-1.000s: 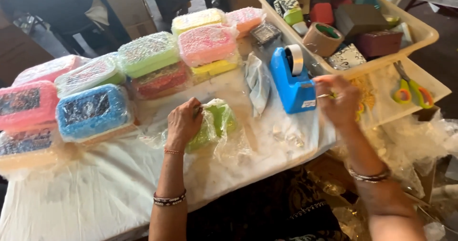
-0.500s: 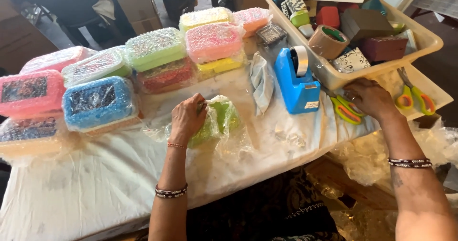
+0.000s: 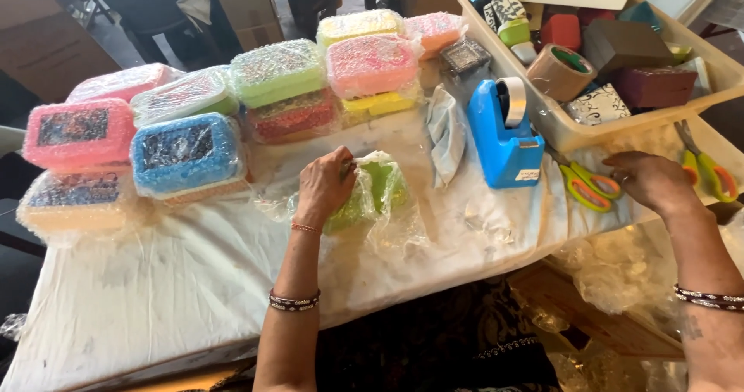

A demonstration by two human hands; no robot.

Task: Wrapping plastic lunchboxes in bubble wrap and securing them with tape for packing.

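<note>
**On the white-covered table: half-wrapped green box under the left hand**

At far left, stacked bubble-wrapped boxes: pink box (image 3: 77, 132), blue box (image 3: 186, 153), a paler one beneath. Behind, more wrapped boxes in green (image 3: 277, 71), pink and yellow.

At centre, left hand (image 3: 325, 186) closed down on the green box (image 3: 372, 194), fingers curled over its near-left end, pinning loose bubble wrap (image 3: 387, 233) against it. Box flat on the white table cover (image 3: 155, 283), wrap bunched and trailing toward the table edge.

Handling, as judged: light, rigid plastic shell under a soft, slippery, springy film. Prone to sliding inside the wrap if gripped by the film alone. Best held across the top and long sides, pressing through the wrap onto the hard edges.

Right of centre, blue tape dispenser (image 3: 505, 140), upright, near the box but apart from it. Orange-and-green scissors (image 3: 589, 186) just beyond.

At right, right hand (image 3: 651, 181) palm down, fingertips touching the scissor handles; closed on them or merely resting, cannot tell. Behind, beige tray (image 3: 717, 70) with a tape roll and small boxes
</note>
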